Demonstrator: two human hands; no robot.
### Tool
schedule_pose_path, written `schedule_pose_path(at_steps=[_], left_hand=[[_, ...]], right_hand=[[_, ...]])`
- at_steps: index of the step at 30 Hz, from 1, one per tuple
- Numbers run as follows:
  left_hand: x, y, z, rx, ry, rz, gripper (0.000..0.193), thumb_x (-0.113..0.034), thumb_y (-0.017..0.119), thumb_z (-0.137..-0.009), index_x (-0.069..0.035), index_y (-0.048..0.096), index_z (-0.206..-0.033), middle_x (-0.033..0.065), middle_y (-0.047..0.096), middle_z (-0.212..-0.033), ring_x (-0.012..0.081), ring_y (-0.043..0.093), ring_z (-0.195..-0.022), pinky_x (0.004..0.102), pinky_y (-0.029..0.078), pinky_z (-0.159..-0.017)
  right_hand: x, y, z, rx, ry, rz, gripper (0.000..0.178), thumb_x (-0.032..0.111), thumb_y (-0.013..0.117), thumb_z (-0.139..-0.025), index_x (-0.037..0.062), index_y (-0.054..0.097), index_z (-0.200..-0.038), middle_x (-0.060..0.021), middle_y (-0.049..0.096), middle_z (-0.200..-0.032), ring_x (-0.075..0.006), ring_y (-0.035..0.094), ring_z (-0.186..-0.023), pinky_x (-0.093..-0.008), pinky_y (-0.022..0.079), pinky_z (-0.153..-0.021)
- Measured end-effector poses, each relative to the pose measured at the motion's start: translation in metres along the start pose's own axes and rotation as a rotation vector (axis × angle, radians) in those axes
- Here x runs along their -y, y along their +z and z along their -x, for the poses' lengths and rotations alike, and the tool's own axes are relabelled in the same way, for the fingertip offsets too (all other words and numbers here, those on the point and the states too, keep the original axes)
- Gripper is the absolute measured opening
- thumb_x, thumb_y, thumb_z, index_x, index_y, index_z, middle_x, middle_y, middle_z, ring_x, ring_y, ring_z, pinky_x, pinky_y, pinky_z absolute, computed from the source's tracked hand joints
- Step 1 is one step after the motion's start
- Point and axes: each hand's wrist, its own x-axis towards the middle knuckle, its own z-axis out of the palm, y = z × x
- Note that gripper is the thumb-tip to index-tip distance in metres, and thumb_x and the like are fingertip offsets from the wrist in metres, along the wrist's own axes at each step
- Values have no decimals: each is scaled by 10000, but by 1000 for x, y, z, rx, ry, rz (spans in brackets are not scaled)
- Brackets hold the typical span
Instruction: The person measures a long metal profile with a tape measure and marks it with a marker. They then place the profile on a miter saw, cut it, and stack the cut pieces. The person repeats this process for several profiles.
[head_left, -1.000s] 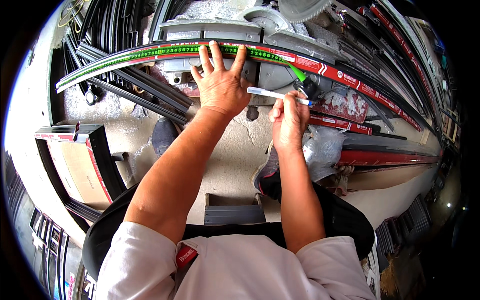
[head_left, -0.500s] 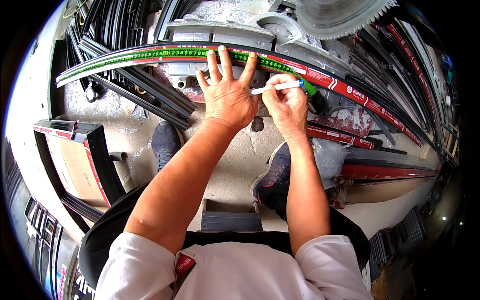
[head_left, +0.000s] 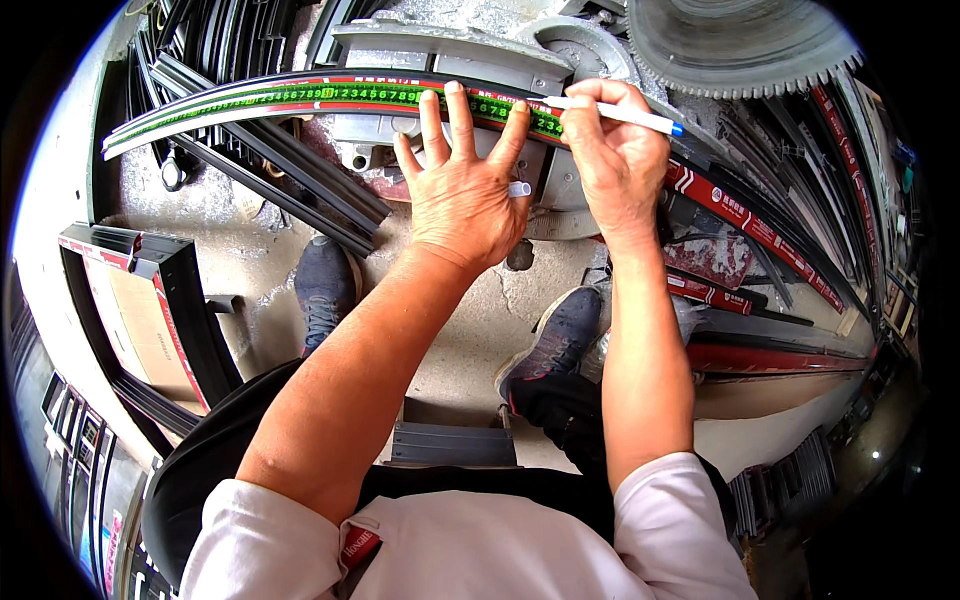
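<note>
A long black profile [head_left: 740, 212] with a red printed film stretches across in front of me. Along it lies a green tape measure [head_left: 290, 97] with dark markings. My left hand [head_left: 463, 205] presses spread fingertips on the tape and profile. A translucent pen cap [head_left: 519, 189] sticks out at its thumb side, held there; the thumb is hidden beneath. In my right hand [head_left: 625, 165] is a white marker pen [head_left: 650, 121] with a blue end, gripped between thumb and fingers. Its tip is at the profile's upper edge, just right of my left hand; I cannot tell whether it touches.
A large toothed saw blade [head_left: 740, 45] hangs at the upper right, above the grey metal machine bed [head_left: 430, 45]. Dark profiles [head_left: 290, 170] lie stacked at left. A black frame [head_left: 195, 300] stands lower left. My shoes [head_left: 325, 280] are on the floor below.
The marker has come out of its cap, which stays at my left hand. My right hand has moved up and right, bringing the pen tip to the profile.
</note>
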Motion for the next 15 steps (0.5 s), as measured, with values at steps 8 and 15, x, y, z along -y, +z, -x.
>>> schedule_pose_path(at_steps=[8,15], left_hand=[[0,2,-1,-16,3,-5,858,-390,690,-857,-379,347,-1644,327,171,-1683,573,152,-1545,775,235,-1155],[0,3,-1,-25,5,-8,849,-401,687,-861,-381,351,-1641,326,176,-1679,576,156,-1542,778,238,-1150]], right_hand=[[-11,-2,-12,80,17,110,125,96,763,-944,33,676,-1007,1,705,-849,-73,680,-749,-256,556,-675],[-17,-2,-14,102,17,144,128,109,765,-946,46,673,-1008,0,705,-842,-73,680,-743,-259,554,-663]])
